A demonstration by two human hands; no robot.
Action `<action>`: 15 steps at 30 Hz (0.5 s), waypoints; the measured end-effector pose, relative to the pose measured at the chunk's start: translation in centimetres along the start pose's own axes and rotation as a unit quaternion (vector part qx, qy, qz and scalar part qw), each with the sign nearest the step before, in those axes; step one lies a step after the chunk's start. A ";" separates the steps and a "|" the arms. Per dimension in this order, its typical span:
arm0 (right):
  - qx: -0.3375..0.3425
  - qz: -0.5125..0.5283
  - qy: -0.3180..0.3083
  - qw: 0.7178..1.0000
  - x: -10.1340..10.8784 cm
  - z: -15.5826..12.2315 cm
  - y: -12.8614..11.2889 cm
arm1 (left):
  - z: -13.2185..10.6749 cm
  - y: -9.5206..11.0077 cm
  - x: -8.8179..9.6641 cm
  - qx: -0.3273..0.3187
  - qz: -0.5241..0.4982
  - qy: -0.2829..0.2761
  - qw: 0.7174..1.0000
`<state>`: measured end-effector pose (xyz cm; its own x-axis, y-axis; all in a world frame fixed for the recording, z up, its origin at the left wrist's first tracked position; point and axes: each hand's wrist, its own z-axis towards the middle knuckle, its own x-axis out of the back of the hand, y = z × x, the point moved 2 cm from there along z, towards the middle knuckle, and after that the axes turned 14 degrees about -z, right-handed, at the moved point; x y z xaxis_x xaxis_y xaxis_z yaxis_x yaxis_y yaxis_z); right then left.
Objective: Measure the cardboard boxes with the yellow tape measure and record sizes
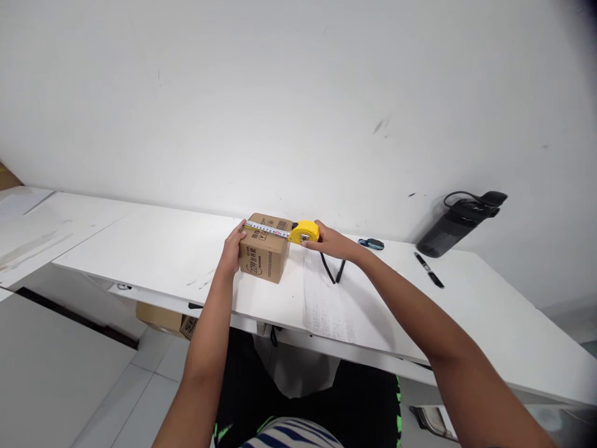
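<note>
A small brown cardboard box (262, 258) with dark printing stands on the white table. Across its top lies the pulled-out blade of a yellow tape measure (304, 232). My right hand (330, 241) is closed around the tape measure's case at the box's right edge, and a black wrist strap hangs below it. At the box's left edge, my left hand (232, 247) holds the blade's end against the box, its thumb near the top and the other fingers mostly hidden.
A sheet of paper (333, 311) with writing lies right of the box. Farther right are a small blue-black object (371, 244), a black pen-like object (429, 270) and a dark bottle (454, 225) by the wall. Another carton (161, 317) sits beneath the table.
</note>
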<state>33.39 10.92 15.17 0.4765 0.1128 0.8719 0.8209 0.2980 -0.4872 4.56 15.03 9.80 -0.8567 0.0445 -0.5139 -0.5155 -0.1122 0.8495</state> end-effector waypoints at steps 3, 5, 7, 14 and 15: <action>-0.002 -0.007 0.006 1.000 0.1 -0.2 -0.1 | -0.1 0.1 -0.1 0.004 0.001 0.004 1.000; 0.000 -0.020 0.018 1.000 0.3 -0.2 -0.6 | -0.1 0.3 -0.2 0.006 -0.001 0.006 1.000; 0.010 -0.032 0.037 0.999 0.4 -0.1 -1.4 | -0.2 0.4 -0.3 0.008 -0.003 0.007 1.000; 0.034 -0.145 0.029 0.988 -0.3 3.1 -6.6 | -2.4 -0.6 -2.5 0.007 0.004 0.011 1.000; 0.039 -0.141 0.028 0.989 -0.5 3.8 -7.3 | -3.0 -0.9 -2.9 0.002 0.007 0.016 1.000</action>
<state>25.99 12.25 18.49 0.2517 -0.0377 0.9671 0.8976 0.3827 -0.2187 7.56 12.03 10.15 -0.8627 0.0107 -0.5056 -0.5037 -0.1078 0.8571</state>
